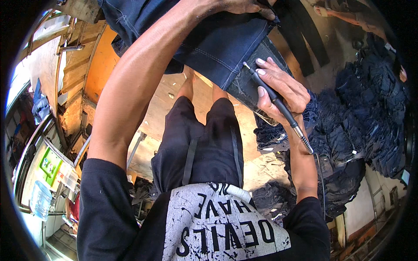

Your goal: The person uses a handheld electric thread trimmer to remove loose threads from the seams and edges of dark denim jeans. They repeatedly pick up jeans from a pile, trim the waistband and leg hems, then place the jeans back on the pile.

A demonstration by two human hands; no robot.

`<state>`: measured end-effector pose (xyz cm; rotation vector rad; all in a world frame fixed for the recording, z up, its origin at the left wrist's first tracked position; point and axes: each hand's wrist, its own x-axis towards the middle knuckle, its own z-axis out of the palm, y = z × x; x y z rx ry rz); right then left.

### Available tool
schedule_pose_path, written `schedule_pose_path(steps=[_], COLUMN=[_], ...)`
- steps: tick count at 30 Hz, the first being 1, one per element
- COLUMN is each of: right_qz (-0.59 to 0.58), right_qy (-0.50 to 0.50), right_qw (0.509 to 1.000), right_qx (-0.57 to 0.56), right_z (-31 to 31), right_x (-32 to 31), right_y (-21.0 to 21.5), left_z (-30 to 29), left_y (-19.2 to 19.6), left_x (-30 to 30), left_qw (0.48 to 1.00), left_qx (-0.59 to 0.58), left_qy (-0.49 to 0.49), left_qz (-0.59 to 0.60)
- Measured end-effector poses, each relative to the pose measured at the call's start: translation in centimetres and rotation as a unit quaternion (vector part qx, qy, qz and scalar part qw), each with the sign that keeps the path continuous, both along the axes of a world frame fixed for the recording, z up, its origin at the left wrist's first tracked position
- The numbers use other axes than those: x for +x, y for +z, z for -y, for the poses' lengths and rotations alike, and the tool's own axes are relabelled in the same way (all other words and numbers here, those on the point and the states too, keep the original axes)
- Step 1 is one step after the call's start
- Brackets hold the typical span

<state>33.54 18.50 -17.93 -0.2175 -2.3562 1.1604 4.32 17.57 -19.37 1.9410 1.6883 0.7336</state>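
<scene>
Nearest the lens: black T-shirt (pixel 209 230) with a grey printed panel, and black shorts (pixel 198 148) below it, seen from straight above. Both forearms rise from the lower edge toward the top of the frame.

Right hand (pixel 281 89): closed around a slim black rotary handpiece (pixel 272 98), held pen-style, fingers wrapped over the shaft. Its metal tip points up and to the left and meets the dark blue denim jeans (pixel 222 43) at a stitched hem edge. A ribbed metal flexible shaft (pixel 305 141) leaves the rear end of the handpiece and runs down past the wrist.

Left hand (pixel 244 6): at the top edge of the frame, fingers curled down onto the upper part of the same denim, pressing or gripping the fabric; only partly in view, so how tightly it is closed cannot be told.

Denim position: hanging or draped in front of the person at the top centre, between the two hands, with a lighter abraded patch just under the tool tip.

Surroundings: a large heap of dark denim garments (pixel 365 126) to the right, reaching down to the floor (pixel 257 169), which is pale and littered with scraps. Left side: orange wall panel (pixel 100 65), a green tray (pixel 50 165) and a clear water bottle (pixel 40 200) lower down.
</scene>
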Motion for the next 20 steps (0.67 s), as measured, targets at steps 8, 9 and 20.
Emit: schedule_pose_path(steps=[8,9,20], right_qz=[0.004,0.006,-0.029], right_qy=[-0.036,-0.040,-0.105], right_qw=[0.999,0.999,0.993], right_qx=[0.002,0.001,-0.041], right_z=[0.27,0.28,0.39], right_x=[0.00,-0.01,0.24], right_y=[-0.13,-0.11,-0.23], left_z=[0.19,0.13,0.12], left_y=[0.37,0.44,0.02], left_x=[0.20,0.17,-0.09], left_qw=[1.000,1.000,1.000], left_qx=[-0.019,-0.024,-0.008], left_qy=[0.003,0.002,-0.006], left_qz=[0.020,0.018,0.020])
